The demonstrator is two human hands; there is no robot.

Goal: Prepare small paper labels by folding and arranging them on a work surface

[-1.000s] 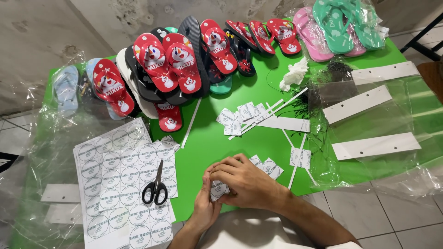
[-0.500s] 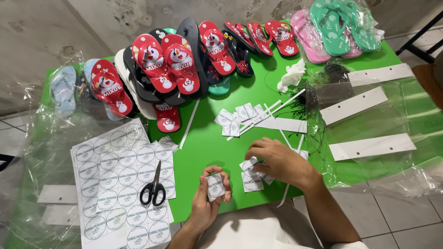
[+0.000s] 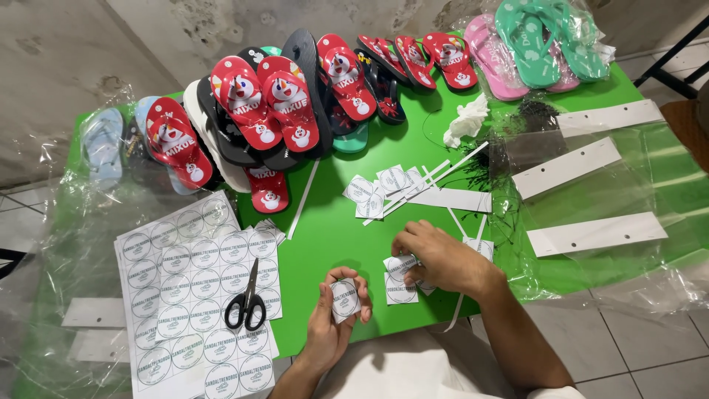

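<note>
So only the one head view here, looking down on a green table (image 3: 325,244). The left hand (image 3: 334,318) is curled around a small stack of cut-out labels (image 3: 345,298), white squares with a round printed ring, pinched between thumb and fingers right at the near table edge. The right hand (image 3: 436,255) is palm-down with fingers bent, fingertips pressing on a few loose cut labels (image 3: 399,281) lying just beside it, looks like it's picking one up but I can't tell if it's actually gripping anything. As for progress: I'd say somewhere in the middle. The uncut label sheets (image 3: 196,295) off to the left look mostly whole, with black scissors (image 3: 247,304) resting on top, so lots left to cut. There's another little pile of cut labels (image 3: 377,191) further up the table next to long white paper offcut strips (image 3: 443,196), so a fair batch is already done. At the far edge sit rows of red flip-flops (image 3: 266,111) with snowman prints, plus pink and teal flip-flops (image 3: 532,44) still in plastic. Clear bags with white header cards (image 3: 583,170) are spread out on the right, none of them looking filled yet.
</note>
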